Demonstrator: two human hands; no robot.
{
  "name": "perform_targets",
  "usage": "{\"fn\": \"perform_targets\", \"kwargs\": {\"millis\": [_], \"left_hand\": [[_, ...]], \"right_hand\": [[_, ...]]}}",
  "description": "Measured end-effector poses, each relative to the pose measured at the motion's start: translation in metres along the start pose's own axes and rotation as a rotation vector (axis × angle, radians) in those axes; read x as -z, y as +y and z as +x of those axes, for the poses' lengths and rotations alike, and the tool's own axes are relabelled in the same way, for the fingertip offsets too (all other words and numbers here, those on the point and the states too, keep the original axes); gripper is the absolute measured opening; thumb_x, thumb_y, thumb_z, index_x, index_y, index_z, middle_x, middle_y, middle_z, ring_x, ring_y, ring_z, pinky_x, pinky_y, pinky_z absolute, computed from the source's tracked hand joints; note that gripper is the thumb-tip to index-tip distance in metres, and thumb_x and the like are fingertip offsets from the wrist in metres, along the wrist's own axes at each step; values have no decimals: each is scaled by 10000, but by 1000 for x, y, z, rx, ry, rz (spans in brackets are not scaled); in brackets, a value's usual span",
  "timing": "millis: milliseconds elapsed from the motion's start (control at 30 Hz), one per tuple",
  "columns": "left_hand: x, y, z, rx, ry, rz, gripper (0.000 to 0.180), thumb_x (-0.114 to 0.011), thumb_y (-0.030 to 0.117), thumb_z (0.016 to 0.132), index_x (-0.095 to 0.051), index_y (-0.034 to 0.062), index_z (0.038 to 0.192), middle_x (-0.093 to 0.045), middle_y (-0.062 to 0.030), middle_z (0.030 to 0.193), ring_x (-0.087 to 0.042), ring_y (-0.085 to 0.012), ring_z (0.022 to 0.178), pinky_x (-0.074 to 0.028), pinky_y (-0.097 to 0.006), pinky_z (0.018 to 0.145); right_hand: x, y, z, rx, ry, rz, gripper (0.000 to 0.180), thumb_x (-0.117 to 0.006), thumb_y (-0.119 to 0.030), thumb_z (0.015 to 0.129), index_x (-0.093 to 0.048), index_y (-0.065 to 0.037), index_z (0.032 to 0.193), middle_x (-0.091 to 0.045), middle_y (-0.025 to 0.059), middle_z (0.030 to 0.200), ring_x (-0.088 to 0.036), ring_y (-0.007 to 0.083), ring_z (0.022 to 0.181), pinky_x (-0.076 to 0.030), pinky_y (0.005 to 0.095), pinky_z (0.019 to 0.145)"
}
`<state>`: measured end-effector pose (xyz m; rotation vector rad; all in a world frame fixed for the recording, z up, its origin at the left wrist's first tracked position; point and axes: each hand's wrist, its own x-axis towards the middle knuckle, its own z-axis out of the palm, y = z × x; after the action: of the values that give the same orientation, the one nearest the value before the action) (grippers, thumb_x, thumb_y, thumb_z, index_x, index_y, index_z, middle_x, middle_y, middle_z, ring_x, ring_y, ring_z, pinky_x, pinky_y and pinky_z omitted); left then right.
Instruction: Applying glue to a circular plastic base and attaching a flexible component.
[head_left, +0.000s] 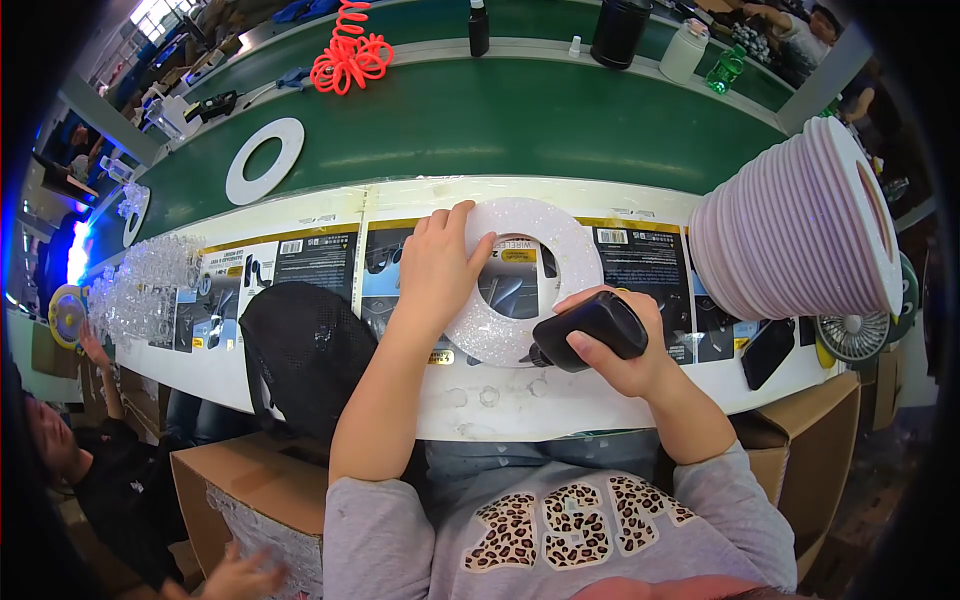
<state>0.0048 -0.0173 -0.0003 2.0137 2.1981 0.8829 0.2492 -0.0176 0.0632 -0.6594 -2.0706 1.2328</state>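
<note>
Grey shirt (pixel 590 480) faced the bench's (pixel 545 412) near edge; just beyond, a glittery white ring (pixel 582 262) lay under a black tool (pixel 600 335) clamped in the right hand (pixel 645 360). The left hand (pixel 442 262) covered its left rim, closure unclear; too light a hold could have let it skid.
</note>
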Motion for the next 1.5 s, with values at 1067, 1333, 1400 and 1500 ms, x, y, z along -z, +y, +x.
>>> {"fn": "perform_targets", "kwargs": {"millis": [1067, 1333, 1400, 1500], "left_hand": [[1, 1, 1, -7, 7, -1, 457, -674, 319, 876, -596, 40, 1229, -652, -163, 1064, -610, -331, 1015, -498, -428, 843], [3, 3, 0, -6, 27, 58, 517, -744, 349, 814, -615, 43, 1210, -636, -136, 1018, -608, -308, 984, -507, -413, 826], [4, 3, -1, -6, 39, 68, 509, -753, 345, 803, -627, 41, 1191, -631, -131, 1007, -606, -306, 984, -508, -407, 819], [7, 5, -1, 0, 44, 84, 483, -765, 336, 789, -651, 38, 1152, -626, -128, 992, -605, -299, 978, -510, -397, 808]], "right_hand": [[3, 0, 2, 83, 56, -17, 200, -712, -167, 819, -680, -6, 933, -695, 106, 781, -689, 203, 678, -527, 280, 651], [10, 2, -3, -22, 170, 157, 273, -685, -134, 812, -664, 49, 1013, -707, 123, 916, -667, 135, 790, -527, 257, 728], [8, 1, -2, -31, 160, 150, 312, -672, -142, 804, -649, 75, 1028, -698, 148, 972, -663, 150, 817, -528, 264, 747], [4, 1, -2, -14, 138, 112, 343, -698, -148, 800, -649, 80, 1052, -695, 162, 1038, -664, 153, 844, -525, 261, 765]]}}
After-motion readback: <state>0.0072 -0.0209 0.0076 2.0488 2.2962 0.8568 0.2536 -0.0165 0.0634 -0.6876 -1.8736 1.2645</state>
